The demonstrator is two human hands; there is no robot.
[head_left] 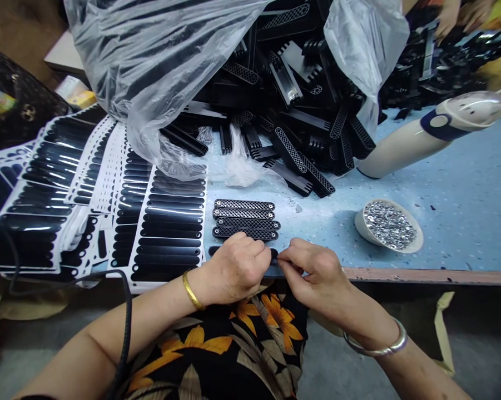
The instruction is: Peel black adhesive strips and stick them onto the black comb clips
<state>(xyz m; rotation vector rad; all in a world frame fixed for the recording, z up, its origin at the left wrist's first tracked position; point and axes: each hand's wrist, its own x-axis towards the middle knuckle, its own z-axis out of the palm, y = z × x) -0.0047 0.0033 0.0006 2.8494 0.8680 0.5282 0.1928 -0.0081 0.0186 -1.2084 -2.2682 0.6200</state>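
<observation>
A slim black bar (274, 254) with rounded ends lies along the front edge of the table, its middle covered by my left hand (237, 268). That hand is closed over the bar, knuckles up. At the bar's right end my right hand (315, 271) pinches with thumb and forefinger; what sits between the fingertips is too small to make out. Just behind my left hand, several black bars with a crosshatched face (245, 214) lie side by side in a stack, small metal pieces showing at their ends.
Sheets of black stickers (169, 222) spread to the left. A plastic bag (162, 72) spills black slotted parts (292, 150) at the back. On the right are a bowl (361, 225) of small metal pieces and a cream handheld device (404, 144). Another person's hands (448, 19) show at top right.
</observation>
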